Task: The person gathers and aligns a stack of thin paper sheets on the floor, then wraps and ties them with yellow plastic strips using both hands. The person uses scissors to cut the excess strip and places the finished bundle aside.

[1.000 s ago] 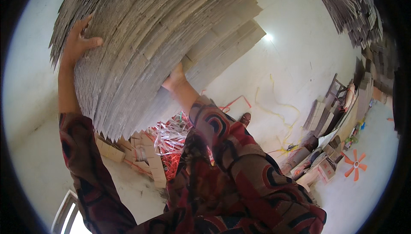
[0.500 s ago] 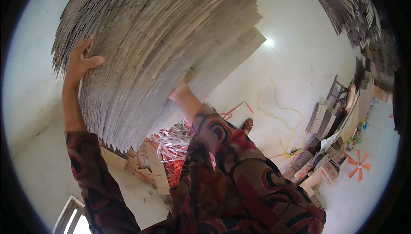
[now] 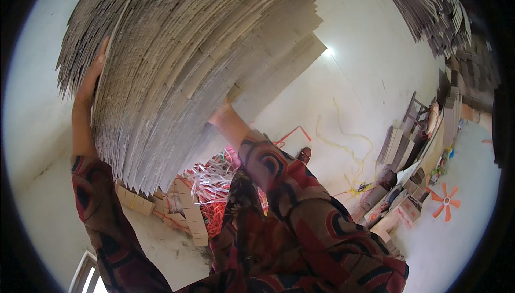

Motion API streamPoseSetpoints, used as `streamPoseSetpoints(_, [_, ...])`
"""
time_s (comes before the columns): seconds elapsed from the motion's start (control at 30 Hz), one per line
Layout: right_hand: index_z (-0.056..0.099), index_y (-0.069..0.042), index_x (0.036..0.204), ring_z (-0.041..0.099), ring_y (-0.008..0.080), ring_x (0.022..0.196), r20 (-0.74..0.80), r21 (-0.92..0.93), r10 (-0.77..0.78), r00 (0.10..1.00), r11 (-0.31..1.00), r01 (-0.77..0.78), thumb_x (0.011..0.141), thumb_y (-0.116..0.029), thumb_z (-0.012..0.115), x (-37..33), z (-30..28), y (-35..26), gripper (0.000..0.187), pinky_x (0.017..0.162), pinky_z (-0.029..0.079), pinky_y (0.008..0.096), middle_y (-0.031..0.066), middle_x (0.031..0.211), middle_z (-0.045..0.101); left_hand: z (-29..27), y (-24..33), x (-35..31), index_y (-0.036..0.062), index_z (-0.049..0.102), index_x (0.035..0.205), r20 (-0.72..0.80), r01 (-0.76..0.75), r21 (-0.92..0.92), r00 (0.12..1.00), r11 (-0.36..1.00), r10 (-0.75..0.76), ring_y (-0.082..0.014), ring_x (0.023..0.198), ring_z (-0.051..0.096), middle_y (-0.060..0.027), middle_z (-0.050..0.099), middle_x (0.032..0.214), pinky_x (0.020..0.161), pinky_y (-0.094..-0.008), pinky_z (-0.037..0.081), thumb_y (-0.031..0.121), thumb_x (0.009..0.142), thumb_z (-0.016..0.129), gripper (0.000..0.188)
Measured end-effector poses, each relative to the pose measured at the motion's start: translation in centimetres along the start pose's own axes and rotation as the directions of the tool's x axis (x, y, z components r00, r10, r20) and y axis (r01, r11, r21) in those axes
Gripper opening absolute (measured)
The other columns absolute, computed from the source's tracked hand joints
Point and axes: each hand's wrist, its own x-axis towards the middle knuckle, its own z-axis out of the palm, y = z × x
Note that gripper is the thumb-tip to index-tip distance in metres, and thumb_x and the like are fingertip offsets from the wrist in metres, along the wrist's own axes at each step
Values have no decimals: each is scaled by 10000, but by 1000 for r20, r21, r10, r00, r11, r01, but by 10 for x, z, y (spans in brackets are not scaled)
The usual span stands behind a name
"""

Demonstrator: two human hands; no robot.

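A tall stack of grey-brown cardboard sheets [image 3: 177, 73] fills the upper left, its many thin edges fanned side by side. My left hand [image 3: 96, 73] reaches up to its left part, pressed in at a gap between sheets. The visible fingers are stretched out along the sheet edges, and the thumb is hidden. Against the right, lower side of the stack rests my right hand [image 3: 221, 115]; its fingers are blurred and partly out of sight by the cardboard.
Below the stack lies a heap of white and red plastic strips [image 3: 217, 180] beside cardboard pieces [image 3: 190, 212]. Yellow strapping [image 3: 351, 153] trails over the pale floor. Rightward are a dark stool [image 3: 416, 111], boxes [image 3: 410, 211], an orange fan [image 3: 446, 202], and another cardboard stack [image 3: 429, 11].
My left hand has gone from spread thumb and fingers on the sheet edges into a gap between sheets, its thumb now hidden. My right hand stays against the stack. The view has shifted slightly.
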Motion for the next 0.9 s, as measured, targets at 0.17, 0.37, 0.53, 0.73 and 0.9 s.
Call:
streamPoseSetpoints(0.17, [490, -139, 1296, 462, 342, 1205, 51, -19, 34, 998, 999, -33, 904, -547, 405, -5, -8, -3, 572, 978, 374, 578, 114, 1324, 494, 1, 14, -11, 102, 285, 1456, -23, 58, -3, 998, 998, -58, -256, 1395, 226, -108, 262, 1508, 1132, -361, 155, 627, 845, 432, 819])
streamPoseSetpoints(0.37, [457, -127, 1337, 416, 353, 1257, 267, -202, 51, 962, 979, 4, 890, -572, 422, -28, 11, 6, 631, 1005, 345, 593, 142, 1361, 458, -11, 51, -69, 33, 302, 1433, -117, -26, -26, 993, 999, 23, -261, 1348, 298, -139, 312, 1473, 1113, -375, 214, 571, 898, 414, 767])
streamPoseSetpoints(0.53, [441, -90, 1348, 399, 343, 1275, 344, -71, 124, 931, 992, -106, 867, -623, 439, -22, 9, 30, 718, 1032, 331, 560, 168, 1395, 415, 4, 142, -143, 35, 304, 1430, -195, -37, 89, 979, 995, 54, -267, 1339, 308, -145, 320, 1464, 1105, -383, 230, 552, 909, 402, 741])
streamPoseSetpoints(0.73, [443, -58, 1332, 399, 320, 1275, 490, -218, 345, 800, 937, -271, 886, -575, 440, -157, 81, 63, 683, 1030, 347, 519, 176, 1393, 414, 31, 216, -290, 39, 307, 1427, -494, 135, 127, 868, 983, -56, -274, 1327, 320, -152, 329, 1453, 1095, -393, 249, 530, 922, 388, 709])
streamPoseSetpoints(0.9, [470, -53, 1301, 436, 300, 1242, 490, -216, 446, 749, 895, -391, 904, -498, 468, -248, 68, 30, 596, 1002, 382, 506, 176, 1358, 455, 102, 282, -369, 42, 309, 1424, -665, 153, 62, 743, 986, -73, -280, 1318, 331, -158, 337, 1444, 1087, -401, 264, 512, 933, 376, 683])
